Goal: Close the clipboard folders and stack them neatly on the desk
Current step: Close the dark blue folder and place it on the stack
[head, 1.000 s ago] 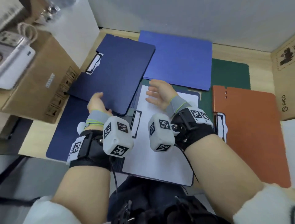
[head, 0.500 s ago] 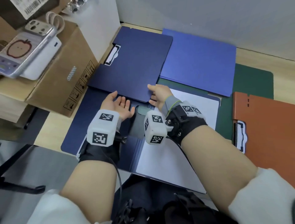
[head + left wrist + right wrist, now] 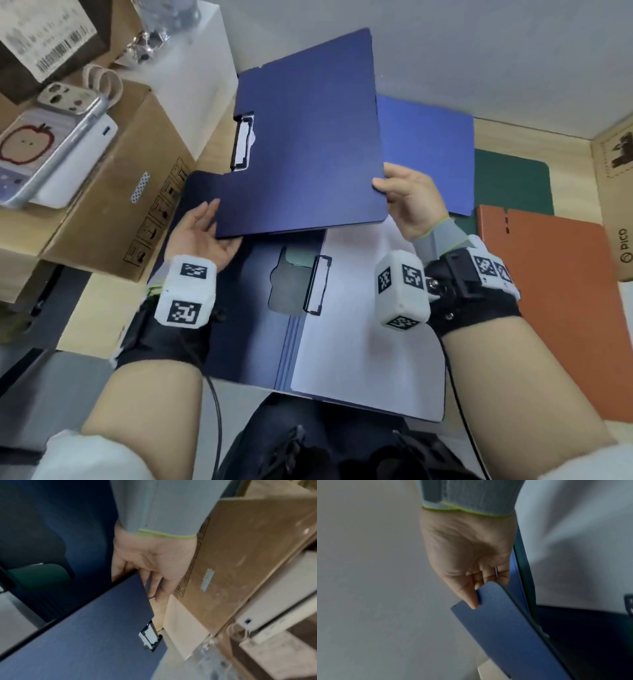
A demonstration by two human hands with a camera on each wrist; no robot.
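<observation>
We see the wooden desk (image 3: pixel 493 133) covered with folders. Nearest us an open navy folder (image 3: pixel 246 329) lies flat, a white sheet (image 3: pixel 363 342) under its clip (image 3: pixel 317 284). An orange folder (image 3: pixel 561 308) lies to the right, with a lighter blue folder (image 3: pixel 428 154) and a green one (image 3: pixel 513 185) behind. A closed navy folder (image 3: pixel 308 144) is tilted up off the pile. Our right hand (image 3: pixel 411 202) pinches its near right corner, thumb on top. Our left hand (image 3: pixel 202 236) lies palm up under the left corner, fingers straight.
</observation>
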